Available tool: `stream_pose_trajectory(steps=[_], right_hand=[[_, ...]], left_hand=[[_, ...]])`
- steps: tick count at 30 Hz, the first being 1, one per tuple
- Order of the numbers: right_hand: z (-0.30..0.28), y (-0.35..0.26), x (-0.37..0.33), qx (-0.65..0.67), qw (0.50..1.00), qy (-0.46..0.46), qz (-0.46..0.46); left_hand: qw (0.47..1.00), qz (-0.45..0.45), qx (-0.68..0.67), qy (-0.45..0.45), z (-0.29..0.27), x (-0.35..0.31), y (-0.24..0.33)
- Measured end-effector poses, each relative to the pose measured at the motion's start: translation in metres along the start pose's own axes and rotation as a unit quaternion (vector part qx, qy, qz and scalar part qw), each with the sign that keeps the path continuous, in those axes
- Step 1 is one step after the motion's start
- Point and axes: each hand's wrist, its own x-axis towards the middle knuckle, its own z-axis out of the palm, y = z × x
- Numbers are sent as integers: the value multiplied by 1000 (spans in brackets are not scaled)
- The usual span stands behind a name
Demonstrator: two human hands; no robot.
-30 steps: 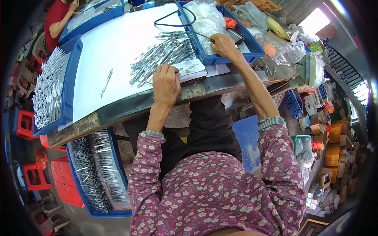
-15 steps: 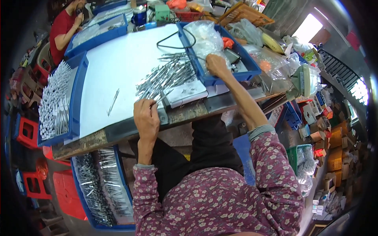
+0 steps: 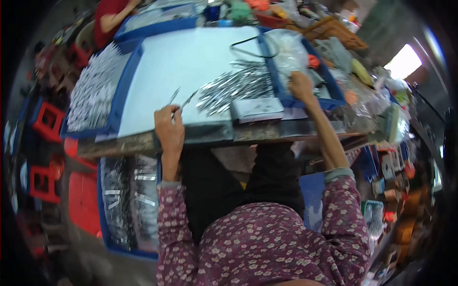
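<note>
My left hand (image 3: 169, 131) is at the table's near edge, its thumb and fingers pinching a slim silvery metal piece (image 3: 189, 100) that points up and away. Just beyond the fingers, a similar loose piece (image 3: 174, 95) lies on the white sheet (image 3: 191, 52). To the right spreads a heap of such slim metal pieces (image 3: 238, 86), beside a small whitish block (image 3: 257, 109). My right hand (image 3: 300, 86) is closed at the blue tray (image 3: 329, 101) on the right, next to clear plastic bags (image 3: 287, 50). What its fingers hold, if anything, is hidden and blurred.
At the left, a blue tray (image 3: 125, 90) holds many white-tipped pieces. A dark cord loop (image 3: 248, 47) lies at the right tray's edge. Below the table stands another blue tray (image 3: 107, 233) with metal pieces, near red stools (image 3: 45, 183). A person in red (image 3: 107, 21) sits at far left.
The view has shifted, with the table now farther right. My left hand has moved left from the heap toward the loose piece, carrying a slim metal piece. My right hand stays at the right tray.
</note>
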Motion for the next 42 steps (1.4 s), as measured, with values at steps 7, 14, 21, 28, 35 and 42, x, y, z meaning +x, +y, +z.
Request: stream_pose_trajectory(steps=[7, 14, 21, 28, 35, 42], right_hand=[[-11, -16, -1, 24, 999, 4, 24], [-8, -17, -6, 22, 998, 56, 22], [-10, -14, -6, 77, 995, 40, 51], [-4, -6, -9, 84, 991, 96, 39], [-1, -6, -7, 146, 981, 47, 114], [-8, -2, -8, 183, 975, 64, 108]], left_hand=[[994, -56, 97, 10, -4, 15, -39], [973, -74, 216, -30, 12, 31, -55], [955, -88, 272, -79, 21, 35, -70], [987, 19, 152, -53, 53, 42, -48], [983, 77, 96, -136, 109, 64, -27], [976, -79, -2, -202, 125, 68, -26]])
